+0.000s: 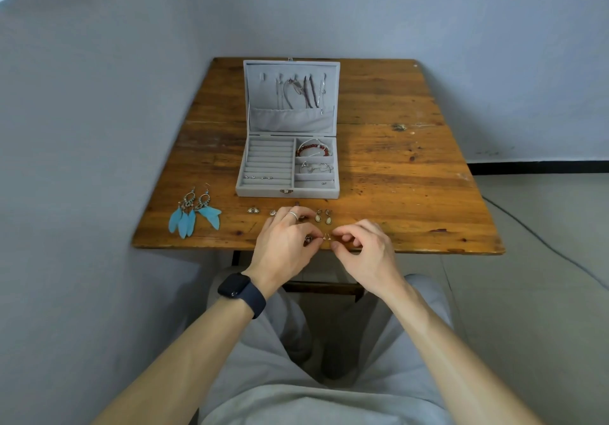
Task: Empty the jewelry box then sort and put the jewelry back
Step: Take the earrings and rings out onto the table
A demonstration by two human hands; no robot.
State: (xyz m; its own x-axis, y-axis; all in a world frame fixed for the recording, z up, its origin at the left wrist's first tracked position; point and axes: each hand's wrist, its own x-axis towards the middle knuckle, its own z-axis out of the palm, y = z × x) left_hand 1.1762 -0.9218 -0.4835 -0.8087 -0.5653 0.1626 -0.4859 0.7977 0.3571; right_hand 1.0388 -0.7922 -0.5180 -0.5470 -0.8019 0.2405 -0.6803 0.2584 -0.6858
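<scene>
Wooden table [395,177] edge: left hand [283,246], right hand [362,250] curled, grips pinching small earrings [326,236].

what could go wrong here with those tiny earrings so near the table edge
1. The left hand and right hand seem to pinch the small hook earrings right at the wooden table's front edge; a slip could drop one onto the lap or floor.
2. The oval drop earrings lie loose just past the fingers; a careless hand move might knock them and mix the sorted pairs.
</scene>
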